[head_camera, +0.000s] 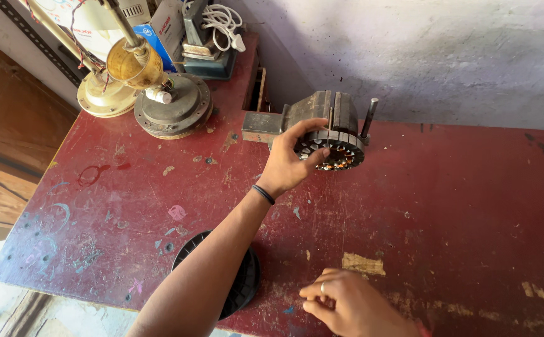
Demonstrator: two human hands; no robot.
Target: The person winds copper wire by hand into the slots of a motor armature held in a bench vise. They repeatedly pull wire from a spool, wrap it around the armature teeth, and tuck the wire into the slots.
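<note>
Head view: left hand point(287, 163), fingers curled around a motor core point(333, 148) clamped in the bench vise point(322, 112) at the red worktop's point(446, 206) far edge. Right hand point(347, 302) rests near, fingers loosely bent, holding nothing. Step judged: seating the core; next calls for a steady hold.

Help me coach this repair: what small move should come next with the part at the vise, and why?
Probably bring the right hand up to the vise handle. The left hand holds the round stator at the vise, fingers on its rim, while the right hand rests idle on the red table. Whether the vise already grips the stator cannot be told, so tightening seems the likely step.
</note>
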